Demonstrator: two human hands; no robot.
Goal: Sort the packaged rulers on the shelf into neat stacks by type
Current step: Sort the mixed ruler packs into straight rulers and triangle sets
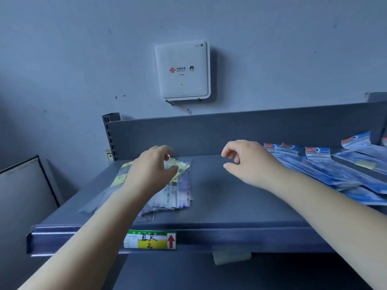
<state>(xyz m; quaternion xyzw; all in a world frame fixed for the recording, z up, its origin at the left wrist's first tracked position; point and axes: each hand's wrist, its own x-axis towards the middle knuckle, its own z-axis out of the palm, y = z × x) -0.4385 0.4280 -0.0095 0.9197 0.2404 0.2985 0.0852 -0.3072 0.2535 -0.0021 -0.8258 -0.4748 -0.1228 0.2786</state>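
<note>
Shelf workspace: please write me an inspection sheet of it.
Surface: grey shelf, bare in the middle.
Job's things: yellow-topped ruler packs fanned at left; blue ruler packs spread loosely at right.
Clutter: nothing seen.
Hands: left hand over the yellow-topped packs, contact unclear; right hand hovers empty, fingers loosely curled.
Cables: short cable below the wall router.
Surroundings: price label on the shelf edge.

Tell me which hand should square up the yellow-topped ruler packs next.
Left. The left hand already hovers over the yellow-topped packs at the shelf's left end, fingers loosely curled. The right hand is empty, nearer the blue packs.
</note>
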